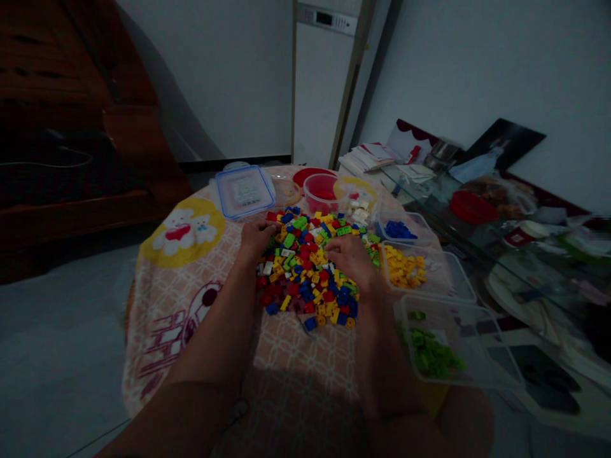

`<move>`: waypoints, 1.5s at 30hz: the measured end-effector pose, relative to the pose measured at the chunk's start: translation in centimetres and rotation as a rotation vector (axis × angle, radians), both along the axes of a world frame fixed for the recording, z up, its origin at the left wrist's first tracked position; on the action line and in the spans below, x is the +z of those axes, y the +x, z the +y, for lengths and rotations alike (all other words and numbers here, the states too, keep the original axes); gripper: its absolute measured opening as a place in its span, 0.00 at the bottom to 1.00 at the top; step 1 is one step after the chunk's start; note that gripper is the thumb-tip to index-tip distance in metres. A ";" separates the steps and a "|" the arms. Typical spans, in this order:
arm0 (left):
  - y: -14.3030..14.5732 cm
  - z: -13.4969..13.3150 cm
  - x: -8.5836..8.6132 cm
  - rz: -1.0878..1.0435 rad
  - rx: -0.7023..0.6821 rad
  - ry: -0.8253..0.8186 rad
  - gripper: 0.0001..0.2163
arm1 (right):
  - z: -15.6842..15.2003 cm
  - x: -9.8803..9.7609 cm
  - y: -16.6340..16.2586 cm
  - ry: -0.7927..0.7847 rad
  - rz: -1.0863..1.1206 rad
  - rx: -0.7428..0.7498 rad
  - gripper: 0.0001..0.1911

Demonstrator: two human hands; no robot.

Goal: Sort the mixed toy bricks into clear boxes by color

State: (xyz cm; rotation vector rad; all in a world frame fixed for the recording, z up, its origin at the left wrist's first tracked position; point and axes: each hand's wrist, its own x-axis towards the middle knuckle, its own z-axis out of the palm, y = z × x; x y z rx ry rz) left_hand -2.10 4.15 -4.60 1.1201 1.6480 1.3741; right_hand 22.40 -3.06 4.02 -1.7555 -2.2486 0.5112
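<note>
A mixed pile of toy building bricks (305, 254) in red, yellow, blue, green and white lies on the cloth-covered table. At the pile's left edge is my left hand (258, 238), its fingers drawn together beside red and blue bricks. My right hand (353, 256) reaches over the right side of the pile, fingers curled in a pinch. What either hand holds, if anything, is too small and dark to make out. To the right stand clear plastic boxes with sorted bricks: blue bricks (401, 230), yellow bricks (405, 267) and green bricks (434, 353). White bricks (359, 212) form a small heap behind my right hand.
Behind the pile are a blue-rimmed clear lid (245, 192) and a round tub (324, 189) with red bricks inside. A glass side table (429, 203) with papers, a red bowl (472, 207) and clutter adjoins on the right. A wooden bench (128, 140) stands left.
</note>
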 end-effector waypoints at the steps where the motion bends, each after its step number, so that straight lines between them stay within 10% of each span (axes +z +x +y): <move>1: 0.0 0.0 -0.1 -0.004 0.000 0.004 0.07 | -0.1 -0.1 -0.5 -0.006 -0.027 0.034 0.10; 22: -0.4 0.4 -1.0 0.064 -0.014 -0.014 0.10 | 0.3 -0.3 1.1 0.070 0.076 -0.141 0.11; 45: -0.7 1.1 -1.7 0.121 -0.013 -0.020 0.11 | 0.4 -1.0 0.5 0.071 -0.036 -0.009 0.15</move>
